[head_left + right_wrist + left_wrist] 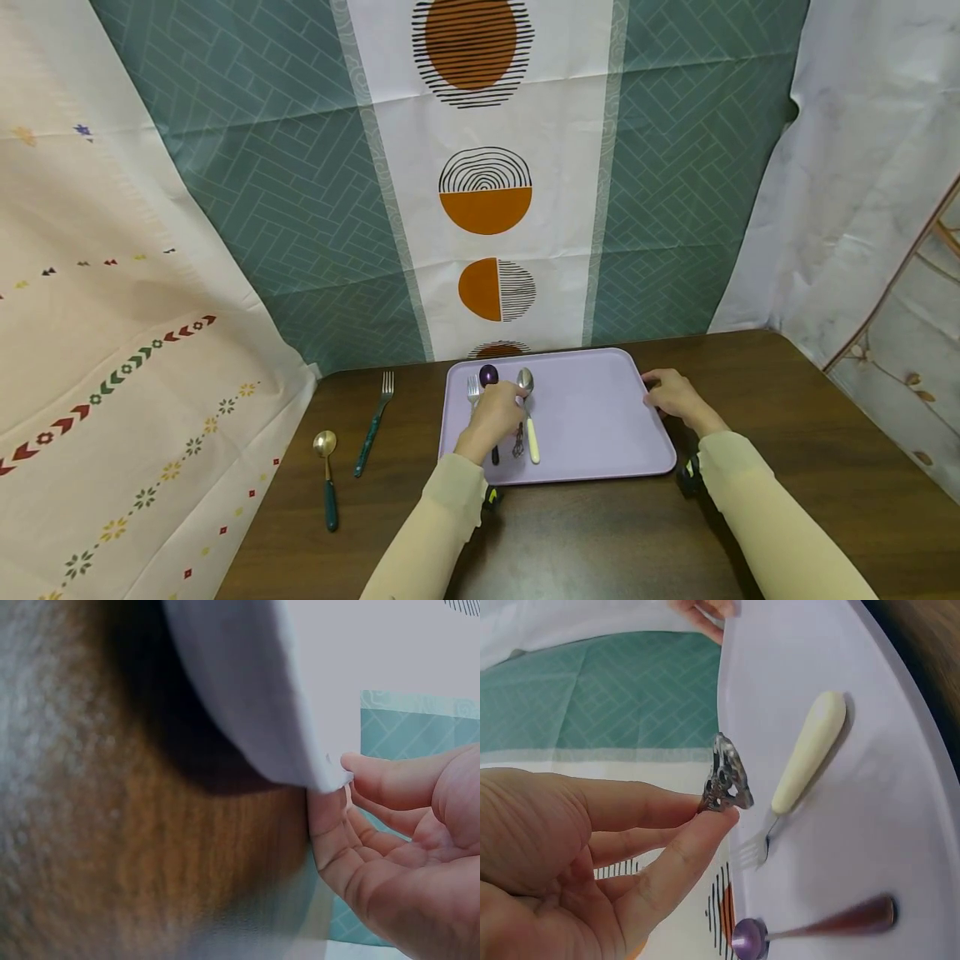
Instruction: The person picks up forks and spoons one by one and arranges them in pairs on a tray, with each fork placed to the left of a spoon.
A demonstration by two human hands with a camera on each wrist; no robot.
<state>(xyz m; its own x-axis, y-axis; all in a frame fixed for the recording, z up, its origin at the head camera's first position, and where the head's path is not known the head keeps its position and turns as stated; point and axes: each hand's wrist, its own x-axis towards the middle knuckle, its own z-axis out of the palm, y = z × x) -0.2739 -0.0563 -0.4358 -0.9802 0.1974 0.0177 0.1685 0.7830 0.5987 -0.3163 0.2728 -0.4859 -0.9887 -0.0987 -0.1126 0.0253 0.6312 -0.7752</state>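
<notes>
Where cloth [292, 208] backs the wooden table [600, 533], right fingers [334, 840] pinch a tray [592, 417], left fingers [676, 861] probably cutlery [727, 778].

Soft, even light, dull sheen on the table [585, 525], blur across it in the right wrist view

And there's the right hand [405, 847], in from the right, pinching the tray [244, 697] by its edge! Thumb on one side of the rim, a finger on the other, more fingers showing in the gap behind. The pale tray drops from the top of the view, its wall curving to a corner right at the fingertips. To the left, brown wooden table [195, 877], grainy and blurred, with a dark shadow [157, 712] hugging the tray. Beyond the hand, green cloth [409, 735] with pale lines, and black stripes [461, 606] peeking in at the top right corner!
</notes>
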